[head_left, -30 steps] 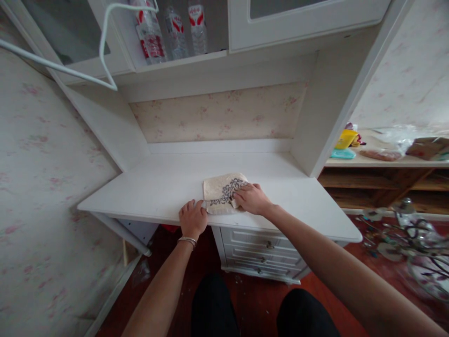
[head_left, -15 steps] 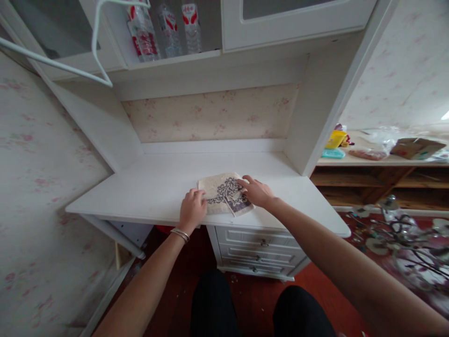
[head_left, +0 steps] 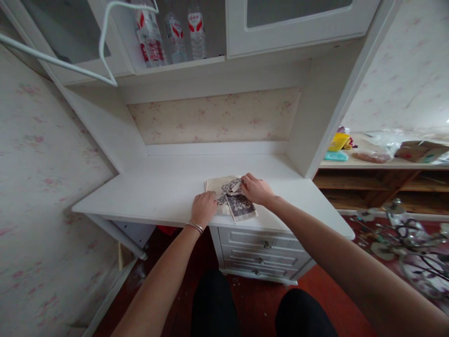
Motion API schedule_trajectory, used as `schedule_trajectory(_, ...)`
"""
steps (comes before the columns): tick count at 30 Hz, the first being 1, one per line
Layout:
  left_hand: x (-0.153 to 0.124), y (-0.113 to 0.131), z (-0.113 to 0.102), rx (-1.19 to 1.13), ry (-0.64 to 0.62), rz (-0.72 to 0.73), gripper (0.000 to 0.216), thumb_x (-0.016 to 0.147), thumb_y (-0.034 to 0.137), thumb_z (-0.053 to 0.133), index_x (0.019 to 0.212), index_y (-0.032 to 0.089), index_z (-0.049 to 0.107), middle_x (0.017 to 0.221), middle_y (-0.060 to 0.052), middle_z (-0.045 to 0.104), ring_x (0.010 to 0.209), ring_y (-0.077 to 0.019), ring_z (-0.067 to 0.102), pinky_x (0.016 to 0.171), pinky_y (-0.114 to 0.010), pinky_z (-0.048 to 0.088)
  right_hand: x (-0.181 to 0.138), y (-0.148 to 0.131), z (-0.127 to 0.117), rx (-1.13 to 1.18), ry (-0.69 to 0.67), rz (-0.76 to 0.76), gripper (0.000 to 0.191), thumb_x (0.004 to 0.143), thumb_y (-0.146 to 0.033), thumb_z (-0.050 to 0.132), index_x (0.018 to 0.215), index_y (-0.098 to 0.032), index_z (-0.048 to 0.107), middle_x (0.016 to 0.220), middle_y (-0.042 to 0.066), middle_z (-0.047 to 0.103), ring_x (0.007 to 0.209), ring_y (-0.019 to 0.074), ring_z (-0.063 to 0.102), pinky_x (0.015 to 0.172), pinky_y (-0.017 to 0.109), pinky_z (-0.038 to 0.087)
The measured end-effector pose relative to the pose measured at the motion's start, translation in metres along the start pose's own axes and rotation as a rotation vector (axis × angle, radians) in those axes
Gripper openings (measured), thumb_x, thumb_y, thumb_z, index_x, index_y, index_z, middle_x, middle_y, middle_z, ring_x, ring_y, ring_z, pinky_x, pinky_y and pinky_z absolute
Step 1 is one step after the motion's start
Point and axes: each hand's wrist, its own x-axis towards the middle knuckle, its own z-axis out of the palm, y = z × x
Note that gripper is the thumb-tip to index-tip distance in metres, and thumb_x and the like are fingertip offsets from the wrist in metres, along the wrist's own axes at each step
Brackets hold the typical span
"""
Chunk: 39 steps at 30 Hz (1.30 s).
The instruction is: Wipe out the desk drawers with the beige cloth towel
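Observation:
A small cream cloth with a dark floral pattern [head_left: 235, 205] lies near the front edge of a white desk top [head_left: 164, 187]. My left hand [head_left: 204, 209], with a bracelet on the wrist, rests on the cloth's left part, fingers curled and pressing it down. My right hand [head_left: 257, 189] pinches a raised fold of the cloth at its upper right. A darker patterned flap of the cloth lies turned over toward the desk's front edge.
Three water bottles [head_left: 173, 32] stand on the shelf above the desk. A white clothes hanger [head_left: 105, 56] hangs at upper left. Drawers [head_left: 263, 245] sit under the desk. A wooden shelf [head_left: 379, 164] at right holds bags and a yellow container. A metal lamp fixture [head_left: 407, 234] lies on the floor.
My right hand has lifted and folded the cloth's right part, exposing its darker patterned side. My left hand moved from the cloth's left edge onto the cloth.

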Motion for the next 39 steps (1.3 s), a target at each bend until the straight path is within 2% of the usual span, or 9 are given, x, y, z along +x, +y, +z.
schedule_trajectory(3, 0.0, 0.007, -0.003, 0.007, 0.055, -0.006, 0.038, 0.094, 0.036, 0.056, 0.127, 0.017, 0.054, 0.116, -0.011, 0.066, 0.11, -0.0253, 0.06, 0.089, -0.037, 0.046, -0.009, -0.005, 0.001, 0.014, 0.004, -0.008, 0.025, 0.101, -0.032, 0.039, 0.115, -0.02, 0.056, 0.116, 0.007, 0.061, 0.088, 0.0205, 0.064, 0.072, 0.03, 0.044)
schedule_trajectory(10, 0.004, 0.01, 0.001, -0.013, 0.049, 0.008, 0.03, 0.095, 0.013, 0.041, 0.119, 0.021, 0.057, 0.106, -0.007, 0.066, 0.098, -0.022, 0.062, 0.084, -0.034, 0.048, -0.039, -0.007, 0.007, 0.059, -0.036, -0.125, 0.021, 0.096, -0.027, 0.046, 0.113, -0.021, 0.058, 0.119, 0.007, 0.059, 0.098, 0.0205, 0.06, 0.076, 0.028, 0.045)
schedule_trajectory(14, -0.015, 0.002, 0.007, -0.177, 0.161, 0.085, 0.026, 0.096, 0.017, 0.039, 0.114, 0.019, 0.057, 0.115, -0.01, 0.062, 0.11, -0.0226, 0.059, 0.097, -0.037, 0.048, -0.067, -0.006, 0.007, 0.107, -0.041, -0.147, 0.021, 0.095, -0.026, 0.044, 0.11, -0.02, 0.059, 0.114, 0.008, 0.059, 0.096, 0.0202, 0.058, 0.08, 0.029, 0.046)
schedule_trajectory(18, -0.041, -0.004, 0.022, -0.241, 0.083, 0.297, 0.03, 0.093, 0.013, 0.041, 0.119, 0.019, 0.054, 0.132, -0.012, 0.056, 0.131, -0.0241, 0.048, 0.114, -0.046, 0.037, -0.094, -0.007, 0.01, 0.116, -0.147, -0.285, 0.021, 0.094, -0.034, 0.051, 0.108, -0.021, 0.061, 0.119, 0.009, 0.056, 0.104, 0.024, 0.054, 0.079, 0.033, 0.049)
schedule_trajectory(20, -0.046, -0.007, 0.029, -0.263, 0.061, 0.308, 0.031, 0.093, 0.011, 0.038, 0.12, 0.018, 0.052, 0.136, -0.013, 0.053, 0.135, -0.025, 0.044, 0.116, -0.051, 0.035, -0.101, -0.006, 0.011, 0.136, -0.169, -0.325, 0.035, 0.091, -0.046, 0.059, 0.114, -0.02, 0.059, 0.125, 0.011, 0.054, 0.108, 0.0264, 0.051, 0.081, 0.036, 0.05)
schedule_trajectory(22, -0.044, -0.011, 0.034, -0.323, 0.073, 0.294, 0.03, 0.093, 0.01, 0.036, 0.119, 0.016, 0.051, 0.136, -0.015, 0.052, 0.135, -0.0244, 0.045, 0.113, -0.05, 0.038, -0.1, -0.001, 0.011, 0.153, -0.177, -0.329, 0.04, 0.091, -0.05, 0.06, 0.117, -0.019, 0.059, 0.126, 0.012, 0.053, 0.11, 0.0266, 0.051, 0.085, 0.037, 0.05)
schedule_trajectory(26, -0.031, -0.011, 0.038, -0.435, 0.113, 0.303, 0.033, 0.093, 0.01, 0.035, 0.122, 0.016, 0.048, 0.135, -0.016, 0.051, 0.135, -0.0223, 0.045, 0.112, -0.046, 0.042, -0.084, 0.009, 0.015, 0.135, -0.16, -0.223, 0.02, 0.099, -0.035, 0.051, 0.107, -0.02, 0.061, 0.117, 0.009, 0.058, 0.107, 0.0226, 0.053, 0.085, 0.032, 0.048)
schedule_trajectory(33, -0.02, 0.006, 0.027, -0.509, 0.063, 0.152, 0.033, 0.094, 0.014, 0.035, 0.124, 0.016, 0.049, 0.139, -0.014, 0.05, 0.131, -0.0195, 0.05, 0.107, -0.039, 0.047, -0.058, 0.002, 0.035, -0.037, -0.11, -0.109, 0.017, 0.089, -0.015, 0.05, 0.094, -0.02, 0.066, 0.101, 0.008, 0.067, 0.098, 0.0227, 0.059, 0.081, 0.032, 0.043)
schedule_trajectory(39, -0.018, -0.01, -0.004, -0.306, -0.07, 0.321, 0.023, 0.083, 0.019, 0.055, 0.1, 0.025, 0.068, 0.129, -0.006, 0.062, 0.119, -0.0229, 0.058, 0.111, -0.045, 0.039, -0.061, 0.002, 0.036, 0.034, -0.12, -0.078, 0.013, 0.085, -0.021, 0.053, 0.081, -0.021, 0.065, 0.091, 0.004, 0.069, 0.088, 0.0201, 0.062, 0.078, 0.03, 0.041)
